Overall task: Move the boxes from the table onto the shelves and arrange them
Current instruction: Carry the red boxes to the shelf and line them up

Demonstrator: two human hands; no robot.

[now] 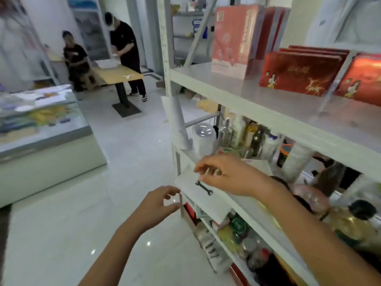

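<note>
A flat white box (193, 183) with a black wrench printed on it lies tilted at the front left corner of the middle shelf (253, 211). My right hand (226, 175) reaches over it, and its thumb and fingers pinch the box's upper edge. My left hand (161, 204) curls round the box's near left end. One shelf board (237, 93) higher stand a tall pink box (233, 42), a row of flat red boxes (299, 71) and an orange-red box (362, 79). The picture is blurred.
Bottles, jars and a white roll (203, 139) crowd the middle shelf behind the box, with more jars on the shelf below. A glass-topped freezer (41, 129) stands to the left across open floor. Two people work at a wooden table (117, 74) at the back.
</note>
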